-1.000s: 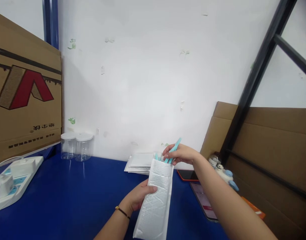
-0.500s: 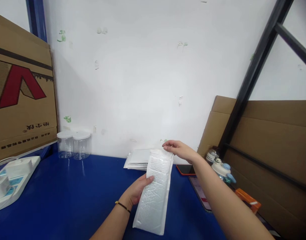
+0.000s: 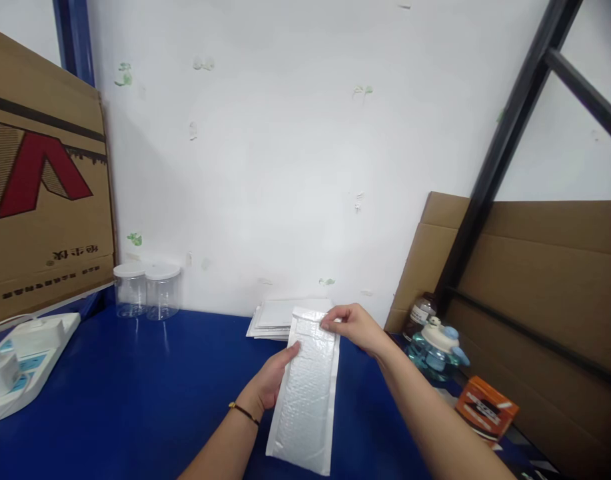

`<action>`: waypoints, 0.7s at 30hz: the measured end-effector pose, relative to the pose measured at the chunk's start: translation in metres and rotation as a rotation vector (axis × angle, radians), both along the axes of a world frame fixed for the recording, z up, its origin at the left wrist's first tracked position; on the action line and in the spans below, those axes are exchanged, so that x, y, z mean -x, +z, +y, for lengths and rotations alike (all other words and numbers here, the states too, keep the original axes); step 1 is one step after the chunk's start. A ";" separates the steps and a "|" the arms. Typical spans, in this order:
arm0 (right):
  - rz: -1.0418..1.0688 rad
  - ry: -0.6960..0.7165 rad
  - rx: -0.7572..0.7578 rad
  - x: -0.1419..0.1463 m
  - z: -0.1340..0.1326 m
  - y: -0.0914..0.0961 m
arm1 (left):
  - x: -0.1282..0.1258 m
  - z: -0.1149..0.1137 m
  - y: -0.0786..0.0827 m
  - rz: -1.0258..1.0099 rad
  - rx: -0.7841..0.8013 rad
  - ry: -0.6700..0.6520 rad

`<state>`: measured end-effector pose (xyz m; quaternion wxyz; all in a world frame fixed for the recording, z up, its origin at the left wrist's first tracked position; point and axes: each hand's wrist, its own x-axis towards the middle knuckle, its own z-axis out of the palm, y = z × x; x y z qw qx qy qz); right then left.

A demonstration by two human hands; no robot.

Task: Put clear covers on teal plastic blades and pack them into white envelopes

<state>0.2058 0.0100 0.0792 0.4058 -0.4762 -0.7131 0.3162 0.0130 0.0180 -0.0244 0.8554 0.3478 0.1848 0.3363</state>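
Gripping a white padded bubble mailer (image 3: 305,400), the left hand (image 3: 272,379) clamps its left edge, thumb on the near face, remaining fingers mostly hidden behind it. The right hand (image 3: 358,328) has thumb and index finger pinched together on the mailer's upper right edge. The mailer leans between both sets of fingers, its lower end extending below them, in front of the blue tabletop (image 3: 185,387). Right of the right fingers, and nearer: an orange carton (image 3: 486,410), then a teal drinking bottle (image 3: 438,350). Well left of the left fingers: a white power strip (image 3: 30,360). Just beyond the fingers: a stack of flat white mailers (image 3: 272,317). Farther, to their left: two clear lidded jars (image 3: 145,297).
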 end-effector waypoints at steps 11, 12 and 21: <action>0.216 0.199 0.144 -0.016 -0.007 0.011 | -0.004 0.000 -0.001 -0.018 0.070 -0.095; 0.267 0.236 0.125 -0.014 -0.007 0.009 | -0.005 0.000 -0.001 -0.016 0.101 -0.118; 0.317 -0.088 -0.143 0.047 -0.004 -0.045 | -0.034 -0.023 -0.011 -0.113 0.103 -0.213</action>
